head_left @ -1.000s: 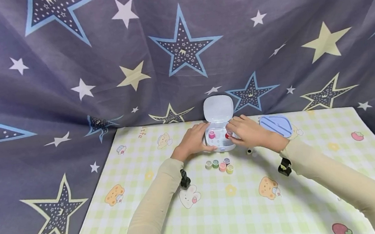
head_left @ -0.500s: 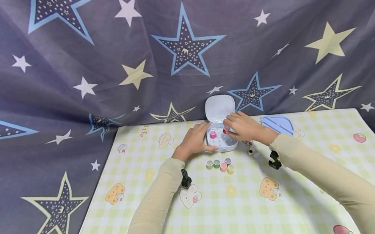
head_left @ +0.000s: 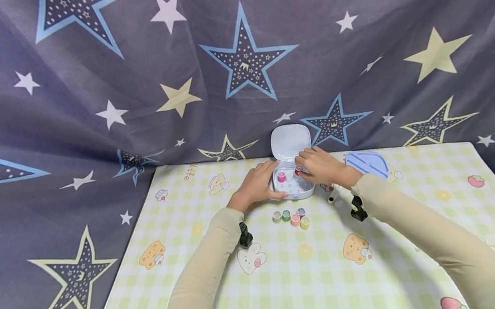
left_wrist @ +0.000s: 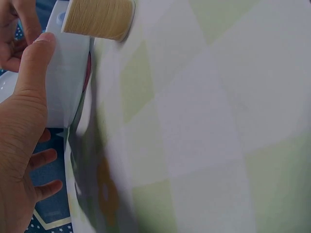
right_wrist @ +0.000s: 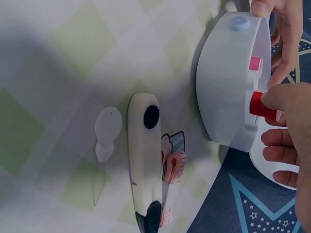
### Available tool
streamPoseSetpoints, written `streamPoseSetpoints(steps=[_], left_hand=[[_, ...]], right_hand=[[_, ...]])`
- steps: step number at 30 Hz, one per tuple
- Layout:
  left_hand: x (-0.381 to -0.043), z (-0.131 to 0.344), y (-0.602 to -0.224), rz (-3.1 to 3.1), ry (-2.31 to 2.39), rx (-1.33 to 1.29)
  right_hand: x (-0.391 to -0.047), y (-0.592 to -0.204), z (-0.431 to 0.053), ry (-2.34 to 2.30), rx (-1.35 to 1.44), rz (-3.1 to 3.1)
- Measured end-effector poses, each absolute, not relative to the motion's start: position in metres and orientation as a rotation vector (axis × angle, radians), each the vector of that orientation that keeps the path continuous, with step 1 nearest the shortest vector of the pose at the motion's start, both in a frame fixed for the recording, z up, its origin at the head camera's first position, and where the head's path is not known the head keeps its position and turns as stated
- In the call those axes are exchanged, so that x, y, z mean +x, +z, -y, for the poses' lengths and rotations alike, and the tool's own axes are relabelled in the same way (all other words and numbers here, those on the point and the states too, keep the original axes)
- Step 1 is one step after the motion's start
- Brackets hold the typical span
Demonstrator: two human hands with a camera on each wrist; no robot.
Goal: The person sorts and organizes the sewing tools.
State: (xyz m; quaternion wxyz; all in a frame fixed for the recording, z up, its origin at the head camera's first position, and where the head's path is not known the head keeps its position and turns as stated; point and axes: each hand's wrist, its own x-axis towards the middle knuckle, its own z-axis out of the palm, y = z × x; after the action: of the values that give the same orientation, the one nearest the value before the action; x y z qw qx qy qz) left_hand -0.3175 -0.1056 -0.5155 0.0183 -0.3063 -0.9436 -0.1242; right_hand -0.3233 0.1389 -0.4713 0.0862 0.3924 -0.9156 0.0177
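Observation:
A white sewing box (head_left: 296,195) stands at the back of the table, its lid (head_left: 290,141) raised. My left hand (head_left: 257,182) grips the box's left end, thumb along the front rim; its other fingers are partly hidden behind the wall. My right hand (head_left: 321,166) pinches a red thread spool (right_wrist: 258,105) inside the box, at the right part of the compartment. A pink spool (head_left: 281,176) stands inside to the left, with a white spool (right_wrist: 253,80) between pink and red in the right wrist view.
Several spools cluster before the box, among them a green spool (head_left: 286,216), a yellow spool (head_left: 305,223) and a beige spool (left_wrist: 99,18). To the right lie a needle threader (right_wrist: 108,130), a white tool (right_wrist: 143,160) with a black oval, a rolled measuring tape (right_wrist: 175,167) and a light blue divided piece (head_left: 367,164).
Holding the red spool, my right hand has moved a little left inside the box, then stayed almost still. My left hand keeps its place on the box.

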Motion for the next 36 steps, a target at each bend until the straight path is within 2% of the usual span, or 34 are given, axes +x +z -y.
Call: streamPoseSetpoints(steps=[36], left_hand=[[-0.318,0.106,-0.518,2.921,-0.372,-0.953]], right_hand=[[-0.329,-0.488,-0.129,-0.004,1.118,2.813]])
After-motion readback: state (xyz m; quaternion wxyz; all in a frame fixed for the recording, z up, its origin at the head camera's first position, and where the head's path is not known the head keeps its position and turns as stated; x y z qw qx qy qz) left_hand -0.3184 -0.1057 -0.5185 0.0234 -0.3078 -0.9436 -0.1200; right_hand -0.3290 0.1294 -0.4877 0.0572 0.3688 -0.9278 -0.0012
